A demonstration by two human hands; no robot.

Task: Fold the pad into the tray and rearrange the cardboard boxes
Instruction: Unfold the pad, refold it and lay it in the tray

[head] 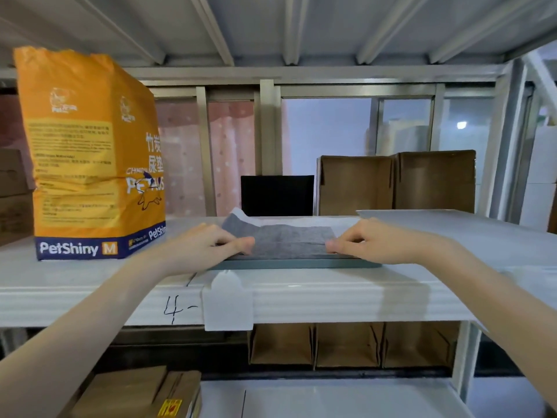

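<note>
A grey pad point(291, 239) with a white border lies folded in a flat grey-green tray point(297, 263) on the white shelf. My left hand point(208, 244) pinches the pad's left edge and my right hand point(366, 241) pinches its right edge. The pad's far left corner curls upward. Two open cardboard boxes point(398, 184) stand side by side at the back right of the shelf. Three more cardboard boxes point(346, 345) stand in a row on the shelf below.
An orange PetShiny bag point(90, 152) stands at the left of the shelf. A black box point(277, 195) sits behind the tray. A white sheet point(452, 227) lies at the right. A white tag point(227, 300) hangs on the shelf's front edge. Flat cardboard point(135, 393) lies at lower left.
</note>
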